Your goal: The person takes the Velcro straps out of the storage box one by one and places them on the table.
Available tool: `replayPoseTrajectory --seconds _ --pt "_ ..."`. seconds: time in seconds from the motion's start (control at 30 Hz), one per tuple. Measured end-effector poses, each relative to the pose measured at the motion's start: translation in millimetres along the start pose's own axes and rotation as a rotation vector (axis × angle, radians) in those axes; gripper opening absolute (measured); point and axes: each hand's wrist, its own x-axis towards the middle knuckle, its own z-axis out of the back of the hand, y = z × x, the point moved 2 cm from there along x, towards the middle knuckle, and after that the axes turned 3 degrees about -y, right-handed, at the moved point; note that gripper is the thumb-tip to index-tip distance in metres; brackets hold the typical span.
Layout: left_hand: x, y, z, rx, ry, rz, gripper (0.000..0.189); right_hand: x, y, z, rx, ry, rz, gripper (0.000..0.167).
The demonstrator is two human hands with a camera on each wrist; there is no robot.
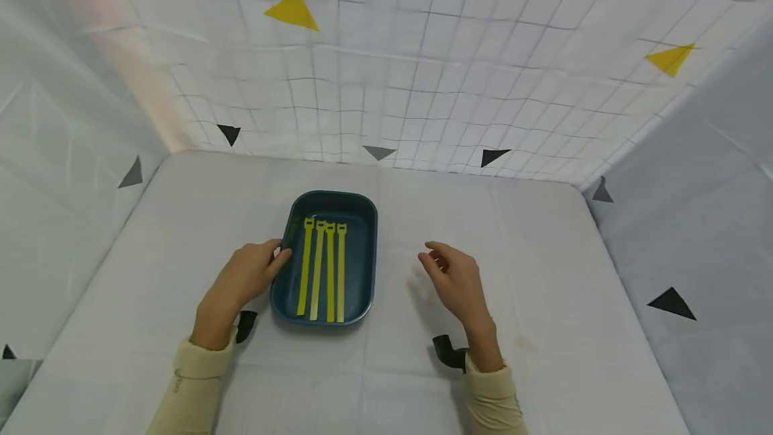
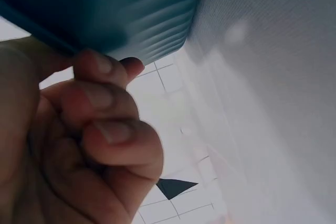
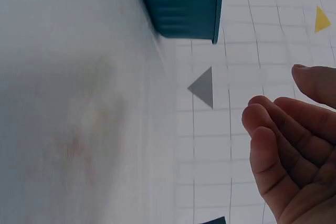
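A dark teal tray (image 1: 359, 280) lies on the white table, left of the middle in the head view. Inside it, several yellow cable straps (image 1: 317, 270) with slotted heads lie side by side, heads toward the far end. My left hand (image 1: 246, 274) pinches the tray's left rim, thumb over the edge and fingers outside; the left wrist view shows those fingers (image 2: 113, 98) curled against the ribbed wall. To the right of the tray, my right hand (image 1: 454, 280) hovers over the table with loosely bent fingers and nothing in it. Its thumb (image 3: 317, 82) stands apart from the fingers.
White sheeting walls surround the table (image 1: 543, 254), and the back one (image 1: 386, 52) bears a grid pattern. Black, grey and yellow triangles mark the walls. A black wrist-camera mount (image 1: 448, 353) sticks out by the right wrist, another (image 1: 246, 326) by the left.
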Motion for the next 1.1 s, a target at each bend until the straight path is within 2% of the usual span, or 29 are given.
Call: replayPoseTrajectory --seconds 0.17,0.33,0.63,0.83,1.1 --pt "0.6 -1.3 -2.0 0.03 -0.002 0.002 0.023 3.7 12 -8 0.044 -0.018 0.032 0.021" --pt "1.6 -4.0 -3.5 0.046 0.007 0.017 0.029 8.5 23 -14 0.078 -0.012 0.055 0.021" --pt "1.4 -6.1 -0.8 0.068 0.012 0.034 0.035 37.3 45 -21 0.108 0.102 0.087 0.026" --pt "1.7 -4.4 -1.8 0.065 0.001 0.026 0.032 54.1 61 -27 0.088 0.145 0.072 0.03" --pt "3.1 -1.9 -4.4 0.069 0.006 0.03 0.031 58.8 77 -36 0.006 0.17 0.048 0.035"
